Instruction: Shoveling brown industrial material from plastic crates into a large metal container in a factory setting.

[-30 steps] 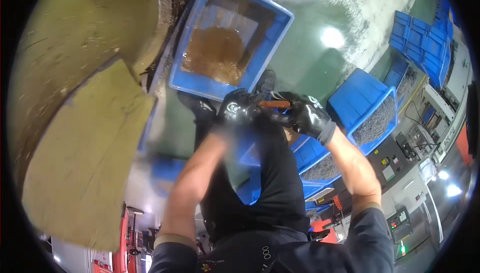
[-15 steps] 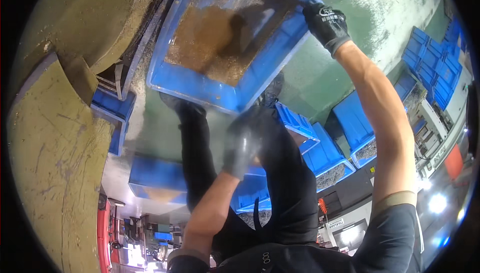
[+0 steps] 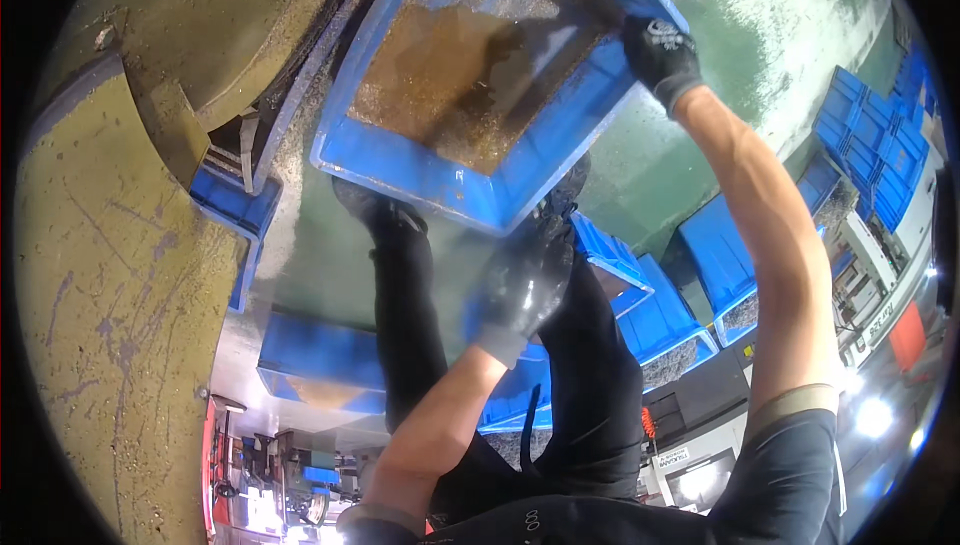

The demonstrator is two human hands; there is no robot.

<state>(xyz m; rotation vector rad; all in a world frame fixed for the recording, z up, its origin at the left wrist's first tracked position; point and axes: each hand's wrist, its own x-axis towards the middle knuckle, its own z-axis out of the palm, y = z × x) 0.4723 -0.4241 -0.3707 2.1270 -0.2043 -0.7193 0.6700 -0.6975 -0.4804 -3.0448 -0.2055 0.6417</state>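
Note:
A large blue plastic crate (image 3: 400,167) is tilted in front of me, with murky brown liquid (image 3: 425,85) and wet residue on its bottom. My right hand (image 3: 662,57), in a black-coated glove with a grey cuff, is closed on the crate's right rim. Just below the crate's near corner is my left hand (image 3: 525,280), its matching glove wet and shiny. Motion blur and the dark trousers behind hide its fingers, so whether it touches the crate cannot be made out.
A scratched olive metal surface (image 3: 130,295) fills the left side, a small blue bin (image 3: 235,207) beside it. Blue bins (image 3: 655,310) holding metal shavings stand behind my legs to the right. More blue crates (image 3: 870,140) are stacked far right. The green floor (image 3: 640,180) looks wet.
The crate has shifted slightly right, with my right hand still on its rim. My left hand has moved right and remains below the near corner. The whole view has shifted a little.

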